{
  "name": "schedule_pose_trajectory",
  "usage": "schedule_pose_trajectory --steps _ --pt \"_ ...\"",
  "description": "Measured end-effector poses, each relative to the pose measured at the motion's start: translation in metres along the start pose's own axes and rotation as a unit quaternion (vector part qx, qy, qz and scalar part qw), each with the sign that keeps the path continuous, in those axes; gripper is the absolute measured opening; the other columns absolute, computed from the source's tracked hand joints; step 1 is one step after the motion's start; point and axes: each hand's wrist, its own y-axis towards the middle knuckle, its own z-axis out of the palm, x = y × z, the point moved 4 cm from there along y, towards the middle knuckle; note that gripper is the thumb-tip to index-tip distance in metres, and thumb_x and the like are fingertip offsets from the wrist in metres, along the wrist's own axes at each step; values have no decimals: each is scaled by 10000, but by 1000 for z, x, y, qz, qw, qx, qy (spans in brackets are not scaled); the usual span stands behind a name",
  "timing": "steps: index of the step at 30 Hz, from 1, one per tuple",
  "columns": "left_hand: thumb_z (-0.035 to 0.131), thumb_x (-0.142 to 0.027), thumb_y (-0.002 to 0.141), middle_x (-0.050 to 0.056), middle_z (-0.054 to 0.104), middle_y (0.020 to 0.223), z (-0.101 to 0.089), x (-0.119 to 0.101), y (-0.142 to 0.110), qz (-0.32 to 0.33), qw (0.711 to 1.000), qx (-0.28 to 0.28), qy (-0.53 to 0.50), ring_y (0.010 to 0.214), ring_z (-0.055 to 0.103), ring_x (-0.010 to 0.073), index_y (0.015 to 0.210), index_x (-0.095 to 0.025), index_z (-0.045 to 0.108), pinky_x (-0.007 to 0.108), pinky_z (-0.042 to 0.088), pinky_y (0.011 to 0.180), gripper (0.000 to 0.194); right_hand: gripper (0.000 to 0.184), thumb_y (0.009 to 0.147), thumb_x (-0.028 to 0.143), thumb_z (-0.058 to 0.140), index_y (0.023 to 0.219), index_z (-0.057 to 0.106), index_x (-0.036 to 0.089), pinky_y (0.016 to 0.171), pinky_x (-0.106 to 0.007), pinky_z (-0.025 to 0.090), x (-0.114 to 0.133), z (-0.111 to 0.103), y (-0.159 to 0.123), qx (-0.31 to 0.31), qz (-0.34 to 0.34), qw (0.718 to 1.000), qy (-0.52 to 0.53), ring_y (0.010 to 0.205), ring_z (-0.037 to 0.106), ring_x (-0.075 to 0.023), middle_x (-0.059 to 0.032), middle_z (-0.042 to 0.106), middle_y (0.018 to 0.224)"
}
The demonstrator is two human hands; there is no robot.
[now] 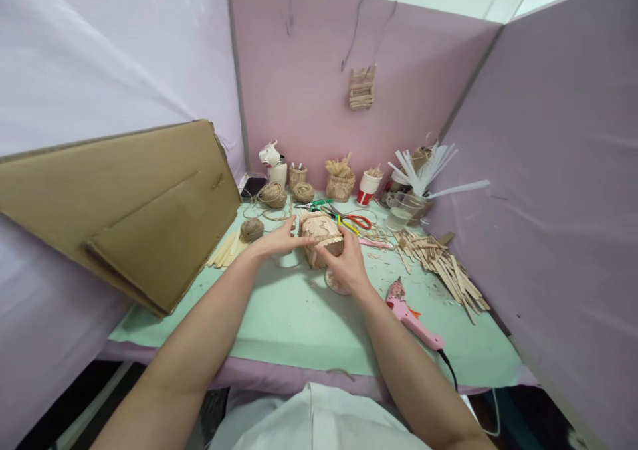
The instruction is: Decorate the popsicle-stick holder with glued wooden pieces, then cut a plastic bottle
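Note:
A small craft-stick box [319, 227] trimmed with twine sits tilted near the middle of the table. My left hand [282, 239] is at its left side, thumb against the near face and forefinger reaching along the far left edge. My right hand [347, 264] grips the right side, thumb in front and fingers over the top edge. Under my right hand lies a round pale disc [335, 281], partly covered. Just behind the box are red-handled scissors [359, 221] and green-handled pliers [319, 204]. A ball of twine [252, 229] rests left of my left hand.
A pink glue gun [416, 324] with a black cord lies at right, near loose craft sticks [443, 264]. Clear plastic cup [403, 211] and glue sticks [423, 171] stand behind. Cardboard [164, 217] leans at left. Stick-filled pots [340, 185] line the back.

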Motion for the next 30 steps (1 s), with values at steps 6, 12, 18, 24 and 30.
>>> schedule_pose_trajectory --steps 6,12,18,24,30 --pt "703 -466 666 93 694 999 -21 -7 -12 41 996 -40 66 902 638 218 993 -142 654 304 490 770 463 731 737 562 660 1316 481 153 1052 -467 377 0 0 -1 1 1 1000 -4 1246 467 -300 -157 531 1305" --pt "626 -343 713 26 714 810 -1 -9 -16 107 992 -38 55 777 623 176 783 -173 709 284 456 737 202 759 743 576 641 1333 459 136 1065 -483 358 -2 1 -1 11 5 1000 -7 1272 441 -307 -178 508 1330" --pt "596 -294 715 22 726 783 13 -11 -16 97 991 -73 60 732 606 160 781 -167 740 261 423 673 203 758 751 579 636 1342 446 144 1061 -480 360 -3 2 -1 5 2 1000 -8 1272 442 -303 -176 503 1332" --pt "574 -306 720 23 717 748 17 -10 -16 81 991 -76 72 684 577 154 773 -162 750 252 402 623 234 756 754 578 632 1348 436 153 1061 -485 358 -5 2 -2 3 1 1000 -4 1276 441 -305 -175 500 1336" --pt "566 -312 717 34 717 776 18 -12 -17 78 991 -81 74 726 596 168 768 -164 741 260 431 660 235 764 755 577 635 1350 427 145 1065 -486 355 -6 2 -2 1 0 1000 2 1277 432 -303 -179 490 1342"
